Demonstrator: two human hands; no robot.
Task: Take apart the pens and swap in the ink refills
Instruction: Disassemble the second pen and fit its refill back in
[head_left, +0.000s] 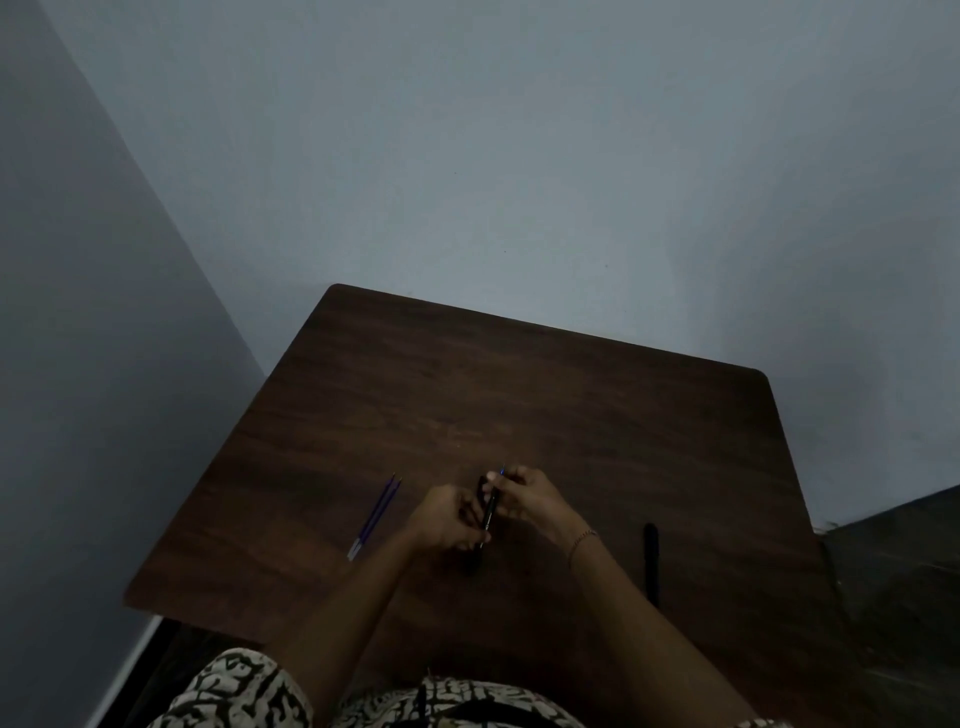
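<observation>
The far half of the table (519, 395) is open wood. Two blue refills (375, 517) lie in the way on the left, a black pen (651, 558) on the right.

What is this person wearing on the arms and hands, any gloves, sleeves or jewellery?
No gloves: the left hand and the right hand are bare, and no sleeves cover the forearms. A thin bracelet, seemingly beaded, circles the right wrist. No rings or watch show, though the picture is dim. The clothing at the bottom edge has a black-and-cream squiggly print.
</observation>
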